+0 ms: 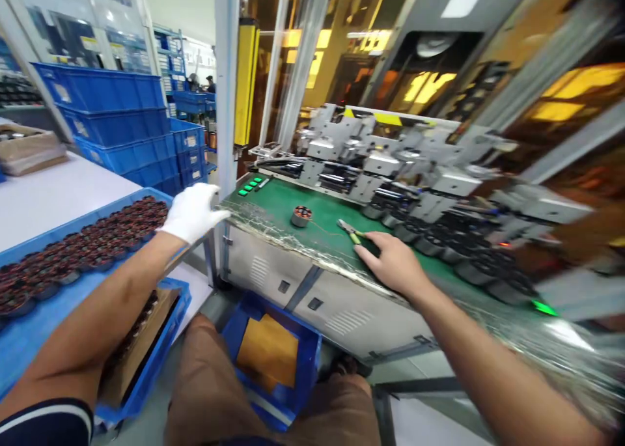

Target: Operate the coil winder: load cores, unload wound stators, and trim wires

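My bare right hand (390,260) holds a small pair of pliers (352,232) with yellow-green handles by thumb and fingers, over the green work surface (273,202). The metal jaws point left, toward a single round motor stator (301,217) with copper windings and a grey outer ring. A thin wire trails from that stator to the right. In a white glove, my left hand (193,213) is near the left corner of the bench, thumb and fingers apart. I see no object clearly held in it; its fingertips are partly hidden.
A blue tray (105,221) full of stators lies at left, beside stacked blue crates (122,117). Machine fixtures (381,166) line the bench's back, with a row of dark round parts (454,247) at right. Below, a blue bin (312,368) holds cardboard. A yellow-edged post (245,84) rises at the corner.
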`<state>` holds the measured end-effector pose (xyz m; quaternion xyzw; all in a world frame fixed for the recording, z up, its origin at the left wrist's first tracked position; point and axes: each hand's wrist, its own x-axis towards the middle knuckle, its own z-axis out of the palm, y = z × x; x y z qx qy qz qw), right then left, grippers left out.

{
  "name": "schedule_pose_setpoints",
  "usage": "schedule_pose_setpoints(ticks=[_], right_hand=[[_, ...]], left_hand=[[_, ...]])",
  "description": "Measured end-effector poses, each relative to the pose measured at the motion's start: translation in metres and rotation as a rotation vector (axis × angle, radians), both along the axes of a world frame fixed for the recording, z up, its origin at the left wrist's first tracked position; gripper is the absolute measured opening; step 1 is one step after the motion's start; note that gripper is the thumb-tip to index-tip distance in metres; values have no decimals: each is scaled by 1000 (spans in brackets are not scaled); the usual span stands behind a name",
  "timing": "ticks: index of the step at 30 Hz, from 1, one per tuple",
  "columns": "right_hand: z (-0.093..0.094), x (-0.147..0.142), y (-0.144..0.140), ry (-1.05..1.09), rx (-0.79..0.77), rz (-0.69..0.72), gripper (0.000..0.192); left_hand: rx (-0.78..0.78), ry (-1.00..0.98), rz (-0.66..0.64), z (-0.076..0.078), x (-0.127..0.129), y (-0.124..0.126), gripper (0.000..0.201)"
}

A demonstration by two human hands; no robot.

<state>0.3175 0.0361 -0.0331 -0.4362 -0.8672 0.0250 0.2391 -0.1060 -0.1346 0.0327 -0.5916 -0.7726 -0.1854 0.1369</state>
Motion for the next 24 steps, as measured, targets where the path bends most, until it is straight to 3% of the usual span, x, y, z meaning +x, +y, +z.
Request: schedule_pose_setpoints(ticks=[2,5,7,9,11,14,17,20,22,24], right_hand=[[1,-4,-2,9,12,0,45],[2,-5,-3,28,24,-7,43],[3,-4,-1,49,27,-12,42],[7,-3,0,82,30,-18,42],[12,-2,-6,133,56,-28,45],[17,-8,-40,389,4,99,48],[17,-20,-102,615,-383,369,40],[19,-28,-158,565,-659,483,28],[21,-29,-179,489,-656,553,22],[24,-29,-187,394,-491,658,15]], left_hand=[[-111,-18,-256,17,51,53,77],[-261,-47,-468,29,105,112,92],[-312,-63,-530,30,124,134,86],[-315,-80,-547,29,135,136,67],[-264,-100,-542,23,145,114,51],[-163,-151,-545,1,165,49,41],[-73,-262,-654,-27,189,-26,36],[-95,-318,-756,-46,205,-79,24],[-127,-336,-773,-51,206,-99,22],[-125,-363,-779,-55,203,-110,27]])
